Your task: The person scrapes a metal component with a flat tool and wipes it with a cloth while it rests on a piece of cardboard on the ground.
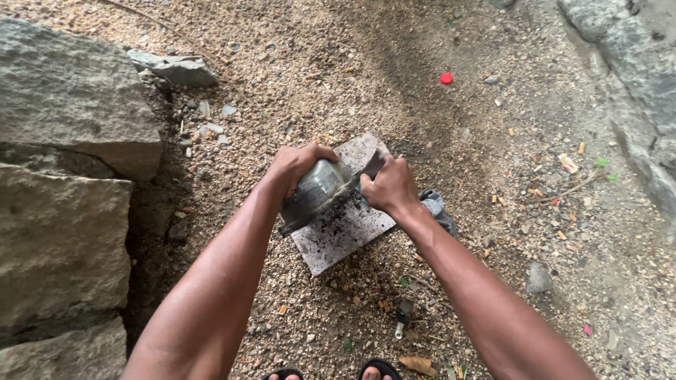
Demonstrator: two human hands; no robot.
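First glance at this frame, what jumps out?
Mid-frame, the left hand grips a grey rounded metal part while the right hand works at its end, over a soot-speckled flat slab on gravel. Big grey rocks fill the left edge; a red cap lies at upper right.

No packages, labels, signs, screens.
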